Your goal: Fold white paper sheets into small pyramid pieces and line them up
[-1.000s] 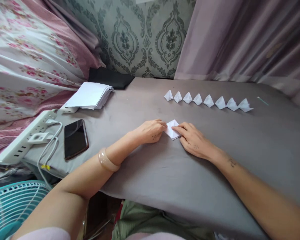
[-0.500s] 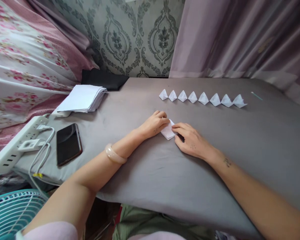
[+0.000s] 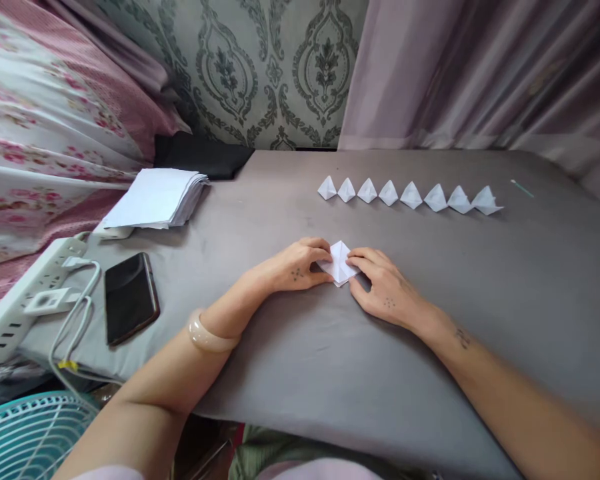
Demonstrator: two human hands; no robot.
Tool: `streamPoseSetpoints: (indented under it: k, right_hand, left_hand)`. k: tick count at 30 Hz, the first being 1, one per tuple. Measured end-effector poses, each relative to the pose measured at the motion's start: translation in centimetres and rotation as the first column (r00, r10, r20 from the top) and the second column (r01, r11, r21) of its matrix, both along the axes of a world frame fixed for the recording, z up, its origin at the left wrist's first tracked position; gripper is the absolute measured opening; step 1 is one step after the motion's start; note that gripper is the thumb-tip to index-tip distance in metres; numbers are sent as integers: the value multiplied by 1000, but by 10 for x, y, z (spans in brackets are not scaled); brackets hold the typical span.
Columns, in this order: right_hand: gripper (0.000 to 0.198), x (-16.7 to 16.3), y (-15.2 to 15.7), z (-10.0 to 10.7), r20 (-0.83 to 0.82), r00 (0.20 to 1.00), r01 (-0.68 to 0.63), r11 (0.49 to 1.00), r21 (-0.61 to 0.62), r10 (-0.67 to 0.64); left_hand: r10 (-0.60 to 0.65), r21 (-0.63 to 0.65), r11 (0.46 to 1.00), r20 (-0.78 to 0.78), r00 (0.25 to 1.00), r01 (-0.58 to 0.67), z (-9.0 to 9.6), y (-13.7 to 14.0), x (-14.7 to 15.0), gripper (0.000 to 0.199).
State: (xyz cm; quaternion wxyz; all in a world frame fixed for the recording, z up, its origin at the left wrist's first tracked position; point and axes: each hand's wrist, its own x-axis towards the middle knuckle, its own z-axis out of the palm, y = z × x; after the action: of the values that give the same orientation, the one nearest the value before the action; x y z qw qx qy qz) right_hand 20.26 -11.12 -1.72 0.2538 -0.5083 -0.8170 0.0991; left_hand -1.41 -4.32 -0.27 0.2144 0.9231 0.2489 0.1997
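Observation:
A small white folded paper (image 3: 341, 262) lies diamond-wise on the grey cloth, creases running across its face. My left hand (image 3: 303, 265) pinches its left corner between thumb and fingers. At the opposite corner, the thumb and fingers of my right hand (image 3: 383, 283) grip the paper's edge. Farther back stands a row of several folded white paper shapes (image 3: 411, 195), each with a peak pointing up. Part of the folded paper's side corners is hidden under my fingertips.
On the left are a stack of white paper (image 3: 150, 197), a black phone (image 3: 131, 298) and a white power strip (image 3: 30, 297) with cables. A black folder-like item (image 3: 200, 155) lies behind the stack. A thin stick (image 3: 523, 189) rests at far right; a teal fan (image 3: 35, 433) stands lower left.
The paper has been turned or opened to show a creased diamond face. My left hand has come down to its left corner, thumb now visible. The view has shifted slightly.

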Motion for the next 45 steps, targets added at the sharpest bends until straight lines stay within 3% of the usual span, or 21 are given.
streamPoseSetpoints:
  k: [7, 12, 16, 19, 22, 29, 45]
  right_hand:
    - [25, -1, 2, -3, -76, 997, 15, 1000, -5, -15]
    - [20, -1, 6, -5, -115, 989, 96, 995, -6, -96]
    - [22, 0, 9, -6, -134, 971, 196, 980, -19, -196]
    - [22, 2, 9, -8, -139, 951, 273, 961, -39, -276]
    - [23, 3, 11, -8, -137, 934, 324, 944, -64, -330]
    - [22, 3, 16, -8, -149, 909, 375, 921, -109, -388]
    - [21, 0, 18, -9, -102, 917, 376, 920, -108, -387]
  left_hand:
    - [53, -73, 996, 15, 998, -52, -4, 3, -1, 27]
    - [190, -90, 978, 22, 982, -187, -8, 0, 3, 21]
    - [396, -254, 891, 34, 917, -376, -8, -2, 8, 16]
    - [488, -376, 814, 33, 872, -442, -8, -2, 9, 15]
    - [507, -426, 787, 32, 861, -447, -7, -2, 9, 14]
    - [532, -413, 775, 17, 847, -478, -5, -4, 10, 13]
    - [584, -375, 747, -23, 812, -548, -13, -1, 15, 13]
